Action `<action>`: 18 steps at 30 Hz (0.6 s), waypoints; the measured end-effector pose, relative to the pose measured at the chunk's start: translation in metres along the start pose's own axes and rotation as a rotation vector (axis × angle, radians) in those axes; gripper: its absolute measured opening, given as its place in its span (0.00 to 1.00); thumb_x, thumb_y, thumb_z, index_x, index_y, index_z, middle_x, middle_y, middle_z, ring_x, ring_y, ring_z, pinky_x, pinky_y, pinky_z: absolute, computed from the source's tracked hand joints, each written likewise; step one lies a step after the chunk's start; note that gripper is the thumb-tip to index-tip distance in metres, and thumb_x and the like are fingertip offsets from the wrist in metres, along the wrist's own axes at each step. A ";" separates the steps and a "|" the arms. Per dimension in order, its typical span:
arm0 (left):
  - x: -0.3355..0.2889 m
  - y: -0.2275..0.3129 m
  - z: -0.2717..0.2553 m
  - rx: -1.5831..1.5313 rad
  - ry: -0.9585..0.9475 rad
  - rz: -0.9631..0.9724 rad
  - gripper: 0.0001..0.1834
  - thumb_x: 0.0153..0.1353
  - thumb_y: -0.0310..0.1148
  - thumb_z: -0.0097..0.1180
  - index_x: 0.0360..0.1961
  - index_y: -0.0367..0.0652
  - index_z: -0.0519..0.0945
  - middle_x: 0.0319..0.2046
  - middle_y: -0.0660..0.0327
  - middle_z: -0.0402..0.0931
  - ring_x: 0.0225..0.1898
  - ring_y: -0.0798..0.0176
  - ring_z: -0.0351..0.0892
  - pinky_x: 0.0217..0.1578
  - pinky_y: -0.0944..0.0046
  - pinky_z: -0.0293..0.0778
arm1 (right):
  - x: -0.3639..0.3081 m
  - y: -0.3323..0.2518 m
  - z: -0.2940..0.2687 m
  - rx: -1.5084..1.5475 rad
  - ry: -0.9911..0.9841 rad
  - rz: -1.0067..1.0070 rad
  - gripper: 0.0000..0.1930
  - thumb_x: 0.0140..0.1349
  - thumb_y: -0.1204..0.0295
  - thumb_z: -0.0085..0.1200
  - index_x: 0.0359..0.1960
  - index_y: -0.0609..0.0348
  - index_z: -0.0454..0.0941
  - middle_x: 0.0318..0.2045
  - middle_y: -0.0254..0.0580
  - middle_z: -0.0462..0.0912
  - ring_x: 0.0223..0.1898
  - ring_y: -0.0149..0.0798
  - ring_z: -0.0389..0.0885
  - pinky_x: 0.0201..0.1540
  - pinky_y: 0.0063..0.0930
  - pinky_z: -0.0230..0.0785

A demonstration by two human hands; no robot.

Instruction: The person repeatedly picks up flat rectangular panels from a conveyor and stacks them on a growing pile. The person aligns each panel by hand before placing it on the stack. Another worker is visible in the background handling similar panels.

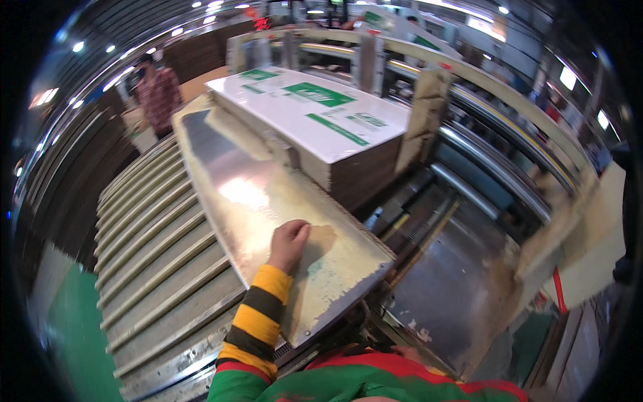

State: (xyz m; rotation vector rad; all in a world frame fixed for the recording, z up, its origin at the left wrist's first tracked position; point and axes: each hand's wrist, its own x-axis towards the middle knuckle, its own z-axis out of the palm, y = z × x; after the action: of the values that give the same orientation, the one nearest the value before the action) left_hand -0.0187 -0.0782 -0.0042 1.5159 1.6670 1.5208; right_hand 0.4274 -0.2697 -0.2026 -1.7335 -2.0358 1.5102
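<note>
Green lettering (318, 94) on white stack (288, 112), red display (261, 24)

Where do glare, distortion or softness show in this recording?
Head view: white glare on the metal sheet, beyond the left hand; head view: fisheye bowing in the slatted bed and black corners; head view: the distant plaid-shirted co-worker looks soft, while ceiling lights blow out.

Ceiling lamps (78, 46) glow through the dimness; glare whitens the metal plate (245, 192); lines bend and soften toward blackened corners.
</note>
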 end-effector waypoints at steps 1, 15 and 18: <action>0.000 -0.001 0.000 0.031 0.003 0.037 0.10 0.61 0.32 0.59 0.36 0.35 0.83 0.28 0.54 0.83 0.30 0.63 0.82 0.35 0.66 0.76 | 0.004 -0.007 0.004 -0.081 0.019 -0.031 0.23 0.61 0.60 0.56 0.59 0.48 0.75 0.48 0.47 0.82 0.50 0.49 0.80 0.52 0.39 0.72; 0.002 -0.004 -0.002 -0.084 -0.090 -0.048 0.08 0.64 0.28 0.53 0.35 0.33 0.81 0.26 0.63 0.77 0.28 0.71 0.74 0.30 0.71 0.70 | 0.012 -0.026 -0.005 -0.252 -0.090 -0.273 0.22 0.61 0.68 0.50 0.59 0.52 0.71 0.46 0.54 0.80 0.48 0.57 0.78 0.49 0.48 0.70; -0.001 0.006 0.009 -0.019 -0.102 -0.060 0.10 0.65 0.30 0.52 0.35 0.33 0.80 0.27 0.61 0.77 0.28 0.66 0.76 0.29 0.68 0.73 | 0.008 -0.006 0.004 -0.132 -0.092 -0.195 0.19 0.57 0.62 0.55 0.51 0.51 0.77 0.41 0.54 0.82 0.42 0.58 0.80 0.43 0.48 0.72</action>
State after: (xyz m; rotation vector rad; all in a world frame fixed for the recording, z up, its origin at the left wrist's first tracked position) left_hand -0.0082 -0.0767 -0.0023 1.4941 1.6215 1.4010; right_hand 0.4181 -0.2653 -0.2046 -1.4774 -2.3213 1.4513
